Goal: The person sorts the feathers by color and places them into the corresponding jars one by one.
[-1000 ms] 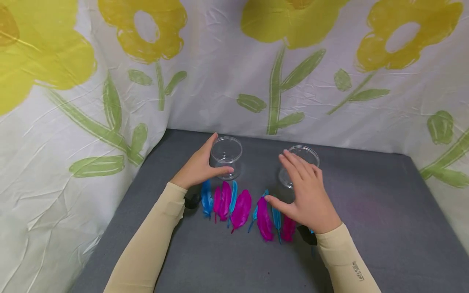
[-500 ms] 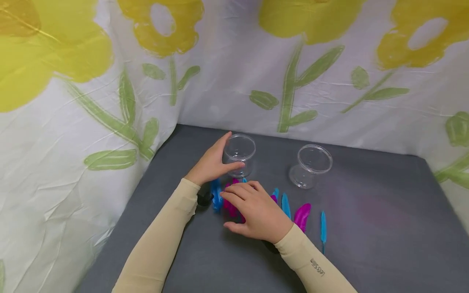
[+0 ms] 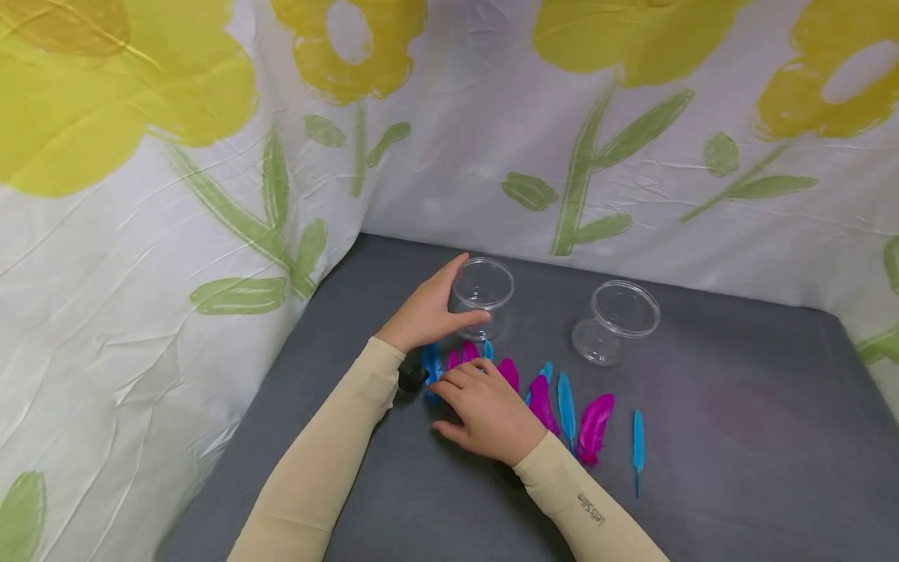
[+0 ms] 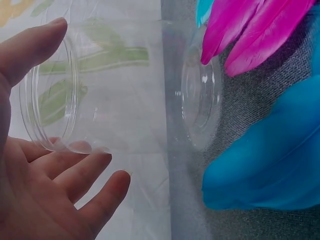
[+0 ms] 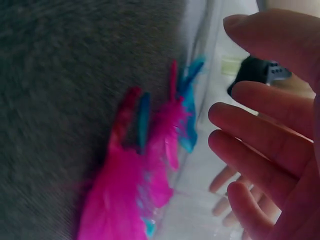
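Observation:
My left hand holds a clear plastic cup near its rim, thumb on one side and fingers round the other. This cup stands upright near the back of the table. Above a row of dyed feathers hangs my right hand, fingers loosely bent and apart, nothing between them. Partly hidden under it are magenta feathers and blue ones. A large blue feather lies close to the left wrist. Farther right in the row are a magenta feather and a thin blue feather.
A second clear cup, with a wide rim, stands at the back, right of the held one. The grey table meets a white curtain with yellow flowers behind and at the left. A black wrist camera sits by the left cuff.
My right hand has moved left from beside the second cup to over the left feathers, uncovering the cup and right-hand feathers. The left hand stays at its cup; the head view has shifted.

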The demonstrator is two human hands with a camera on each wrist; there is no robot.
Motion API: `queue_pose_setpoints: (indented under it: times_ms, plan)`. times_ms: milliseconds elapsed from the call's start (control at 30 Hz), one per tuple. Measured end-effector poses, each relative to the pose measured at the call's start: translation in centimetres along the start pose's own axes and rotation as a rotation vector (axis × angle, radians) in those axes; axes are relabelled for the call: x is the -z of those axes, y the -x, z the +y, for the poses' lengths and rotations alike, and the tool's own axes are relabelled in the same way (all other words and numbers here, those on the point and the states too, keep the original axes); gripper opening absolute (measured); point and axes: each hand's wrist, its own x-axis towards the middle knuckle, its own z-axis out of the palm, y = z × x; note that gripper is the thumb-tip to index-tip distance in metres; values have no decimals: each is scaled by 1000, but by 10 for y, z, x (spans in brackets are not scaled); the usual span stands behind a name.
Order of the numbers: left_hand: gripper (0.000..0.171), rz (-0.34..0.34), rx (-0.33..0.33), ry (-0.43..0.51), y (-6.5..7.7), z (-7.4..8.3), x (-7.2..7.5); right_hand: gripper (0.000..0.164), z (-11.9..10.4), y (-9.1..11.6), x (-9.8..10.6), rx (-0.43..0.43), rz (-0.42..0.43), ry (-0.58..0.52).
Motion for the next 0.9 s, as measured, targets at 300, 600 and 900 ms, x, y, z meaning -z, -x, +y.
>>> queue_pose_setpoints:
  times_ms: [300, 600, 900]
  plan:
    - [111, -15, 10, -28, 0, 3, 3, 39, 0, -2, -11, -33, -32, 29]
    - [112, -15, 7, -25, 0, 2, 3, 30, 1, -7, -16, -49, -38, 24]
    - [111, -14, 3, -27, 0, 2, 3, 21, 1, -9, -17, -40, -4, 25]
